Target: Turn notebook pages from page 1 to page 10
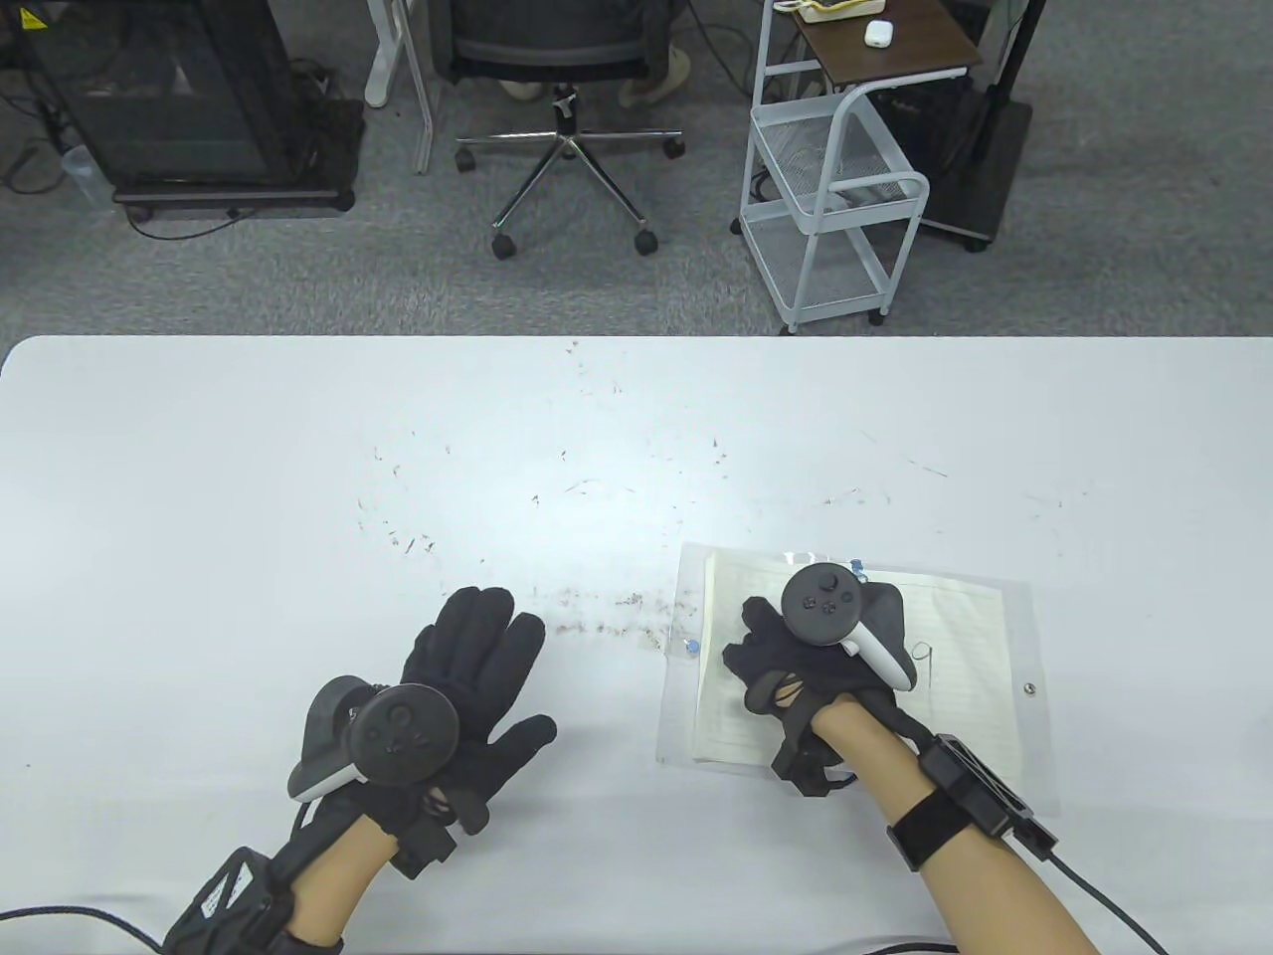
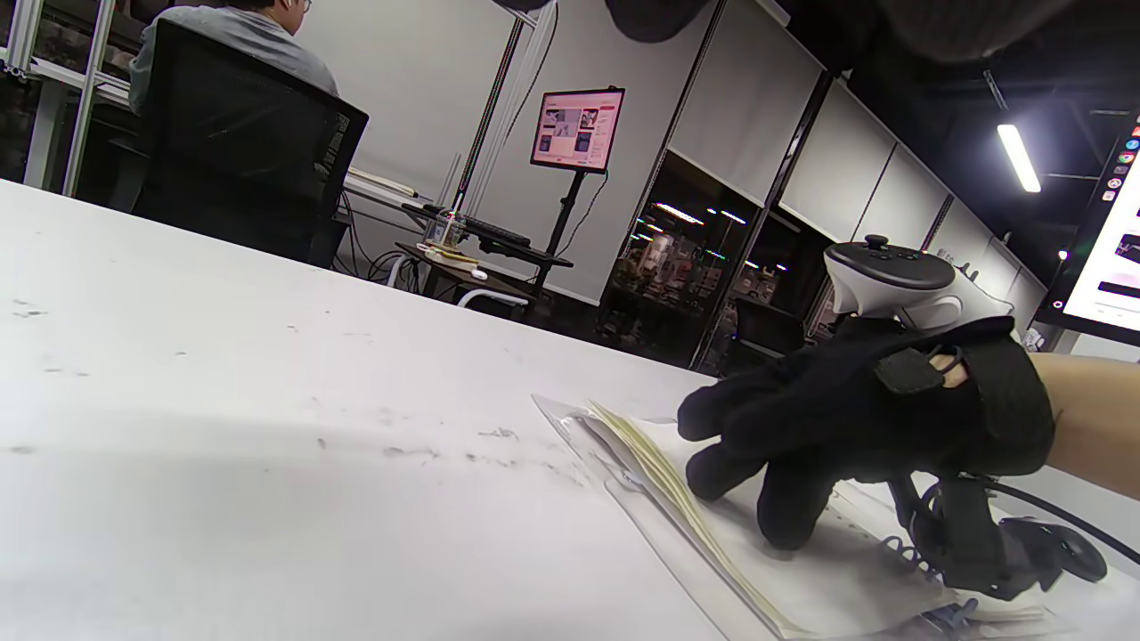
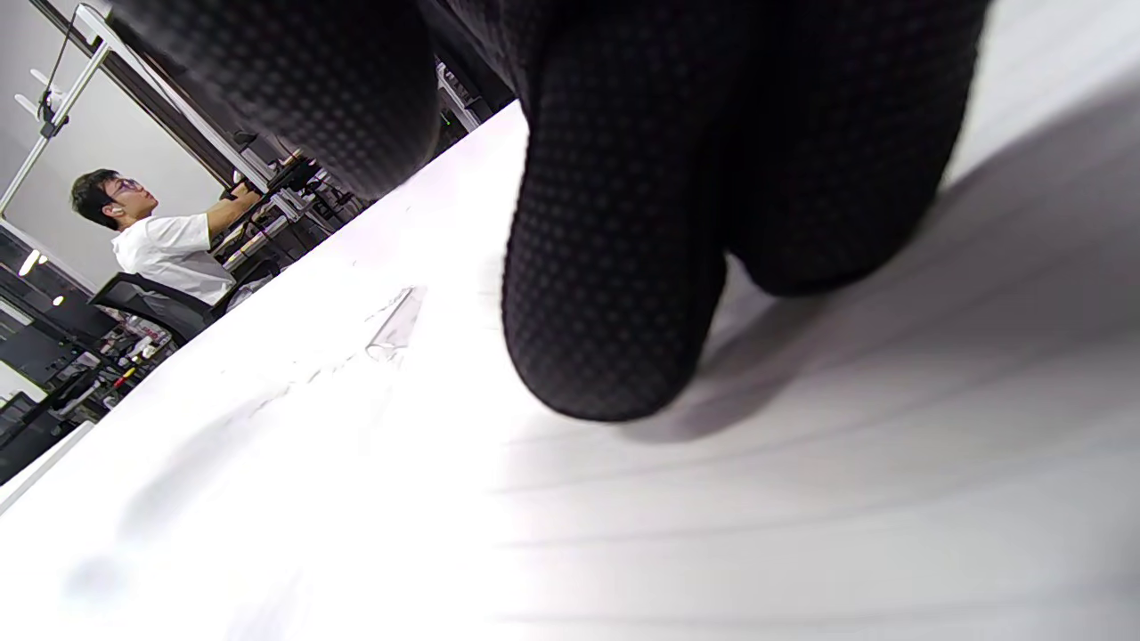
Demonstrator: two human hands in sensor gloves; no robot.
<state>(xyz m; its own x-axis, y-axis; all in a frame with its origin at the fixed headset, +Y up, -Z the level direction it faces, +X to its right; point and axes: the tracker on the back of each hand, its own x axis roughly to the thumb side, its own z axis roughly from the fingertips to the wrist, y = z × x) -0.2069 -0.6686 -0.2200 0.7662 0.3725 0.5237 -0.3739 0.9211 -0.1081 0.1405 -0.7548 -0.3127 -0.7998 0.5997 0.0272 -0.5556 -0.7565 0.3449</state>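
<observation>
White table [image 1: 298, 448] lies bare leftward; right hand [image 1: 816, 647] fingertips press notebook [image 1: 965, 637], left hand [image 1: 448, 696] spread.

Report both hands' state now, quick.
Left hand: open, fingers spread flat on the table, holding nothing.
Right hand: fingers curled, tips pressing on the open notebook page; no visible grip on a page.
</observation>
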